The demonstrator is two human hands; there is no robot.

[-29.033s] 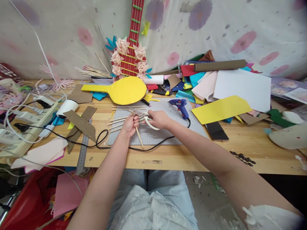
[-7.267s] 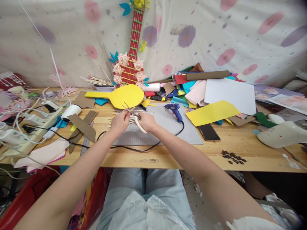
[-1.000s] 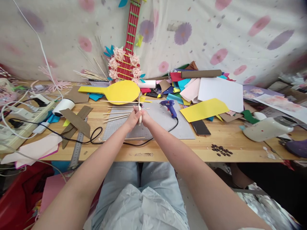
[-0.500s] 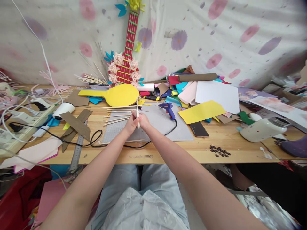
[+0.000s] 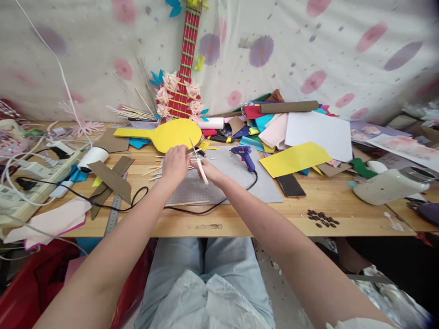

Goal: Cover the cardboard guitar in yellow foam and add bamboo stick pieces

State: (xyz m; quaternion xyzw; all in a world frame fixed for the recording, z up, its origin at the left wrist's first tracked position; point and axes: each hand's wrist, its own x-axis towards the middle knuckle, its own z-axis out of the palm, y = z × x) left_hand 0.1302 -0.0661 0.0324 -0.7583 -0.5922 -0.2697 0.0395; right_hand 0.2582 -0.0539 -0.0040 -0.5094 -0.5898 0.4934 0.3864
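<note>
A: Big picture first: the long wooden counter [image 5: 260,214] is crowded along its back edge, and a grey cutting mat [image 5: 240,185] lies mid-counter, close to the front edge.

B: And both hands meet over the mat's back-left corner?

A: Right there. The left hand [image 5: 174,164] is curled over, fingers closed down among the thin wooden sticks [image 5: 154,170] that fan out leftward off the mat's left edge. Which stick it has pinched I cannot tell; the knuckles hide it.

B: The right hand?

A: The right hand [image 5: 210,172] sits just beside the left, its grip wrapped around the white-handled scissors [image 5: 200,165]. Whether the blades are parted I cannot tell, they are too thin here.

B: So how do the two line up?

A: That is the key. The scissors run on a slant, handle toward the front edge, tip aimed at the back edge and a little left. The sticks lie crosswise, their long axis roughly along the counter's length. Blade and stick cross close to a right angle, with the sticks lying left of the scissor grip, on the left hand's side.

B: Anything nearby?

A: A blue hot-glue gun [image 5: 244,155] rests on the mat toward its back edge, right of the hands, and one loose wooden stick [image 5: 190,203] lies near the mat's front edge.
</note>
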